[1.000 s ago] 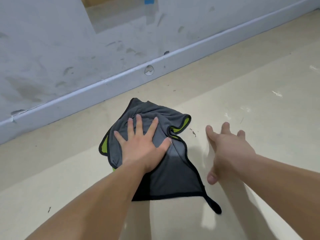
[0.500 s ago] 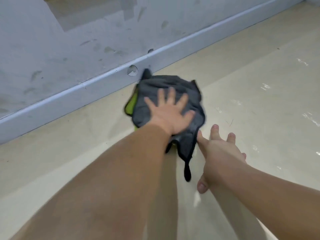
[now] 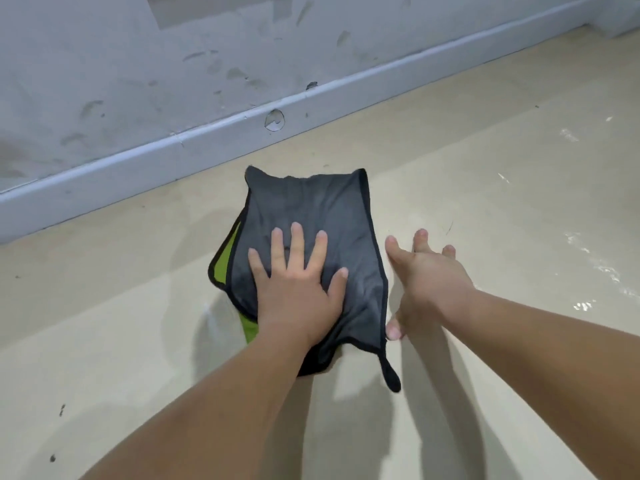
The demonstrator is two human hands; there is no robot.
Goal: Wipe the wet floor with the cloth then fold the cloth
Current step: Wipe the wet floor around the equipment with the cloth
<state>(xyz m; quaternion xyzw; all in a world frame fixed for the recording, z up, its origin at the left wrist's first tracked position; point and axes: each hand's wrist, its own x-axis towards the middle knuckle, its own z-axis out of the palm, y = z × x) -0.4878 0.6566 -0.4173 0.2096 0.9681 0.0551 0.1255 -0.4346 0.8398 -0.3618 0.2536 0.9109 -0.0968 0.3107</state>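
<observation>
A grey cloth with black trim and a green underside lies crumpled on the beige floor, a black loop tab trailing at its near right corner. My left hand presses flat on the cloth's near half, fingers spread. Just to the right of the cloth, my right hand rests on the bare floor with spread fingers and holds nothing. Shiny wet patches glisten on the floor at the right.
A scuffed grey wall with a pale skirting board runs diagonally behind the cloth, a chipped round mark on it. The floor extends to the right and toward me. Small dark specks dot the floor at lower left.
My left hand pushed the cloth up toward the skirting board, then drew it back toward me, where it now lies more spread out. The right hand stayed beside it on the floor.
</observation>
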